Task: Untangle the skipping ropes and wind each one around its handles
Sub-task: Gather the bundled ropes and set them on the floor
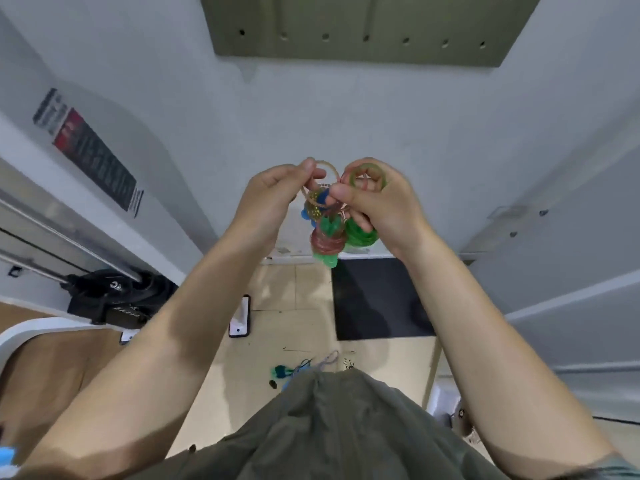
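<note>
Head view: both hands were raised in front of the pale wall point(346, 109), close together, working one tangled bundle of skipping ropes point(327, 223) held in the air between them. The left hand point(277, 192) had its fingers curled, pinching a thin pinkish loop point(329, 168) at the top of the bundle. The right hand point(377, 202) gripped a green loop point(367, 176), its fingers curled round it and its thumb pressed against the tangle. Below the hands hung a pink coil point(327, 242) and a green coil point(360, 233), touching, with blue parts just left of them. On the tiled floor point(294, 292) lay a dark mat point(377, 299), a phone point(239, 317), and more rope point(301, 367) near the person's olive garment point(329, 427).
</note>
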Motion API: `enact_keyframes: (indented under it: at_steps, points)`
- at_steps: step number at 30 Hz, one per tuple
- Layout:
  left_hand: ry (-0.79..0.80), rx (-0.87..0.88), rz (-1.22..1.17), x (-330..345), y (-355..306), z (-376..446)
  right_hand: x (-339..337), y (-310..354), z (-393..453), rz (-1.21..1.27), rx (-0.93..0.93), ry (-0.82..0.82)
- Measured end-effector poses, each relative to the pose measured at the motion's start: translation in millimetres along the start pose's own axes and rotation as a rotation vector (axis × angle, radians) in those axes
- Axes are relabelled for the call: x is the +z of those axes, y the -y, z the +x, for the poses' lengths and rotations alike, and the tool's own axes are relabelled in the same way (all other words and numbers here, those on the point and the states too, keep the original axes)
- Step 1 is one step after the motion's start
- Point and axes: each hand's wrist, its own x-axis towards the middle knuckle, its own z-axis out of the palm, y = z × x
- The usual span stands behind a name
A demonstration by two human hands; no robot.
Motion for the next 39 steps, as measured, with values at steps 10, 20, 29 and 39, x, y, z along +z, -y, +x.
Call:
enact_keyframes:
  at_steps: [10,20,29,39]
  points:
    - [0.023,-0.064,-0.153,79.4,-29.1,103.8,-99.0,16.5,98.9,-0.027,0.001,0.159]
    - [0.094,0.065,0.039,89.0,-75.3,151.6,-119.1,61.3,144.9,-0.07,-0.128,0.112]
    - [-0.011,0.197,0.112,77.0,-148.8,188.2,-125.6,131.8,190.0,-0.133,-0.247,0.0]
    - [-0.242,0.123,0.114,86.0,-162.7,255.1,-120.6,143.6,264.5,-0.099,-0.147,-0.146]
